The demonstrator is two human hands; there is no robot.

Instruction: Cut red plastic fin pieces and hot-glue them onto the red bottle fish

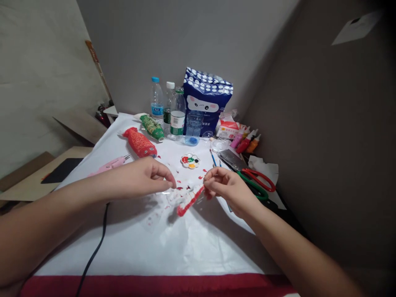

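Note:
My left hand (148, 175) and my right hand (227, 185) meet over the middle of a white table cover (173, 243). Both are closed in a pinch on a clear plastic piece painted red and white (187, 200), which tilts down to the left between them. My left fingertips grip its clear left part, my right fingertips its upper right end. Small red flecks lie on the cover around it.
A red fish-shaped bottle (139, 142) and a green one (152, 127) lie behind, next to water bottles (168, 109), a blue dotted bag (206, 99), a paint palette (189, 161), paint tubes (246, 141), scissors (256, 179), a pink glue gun (109, 165) and its black cord (93, 251).

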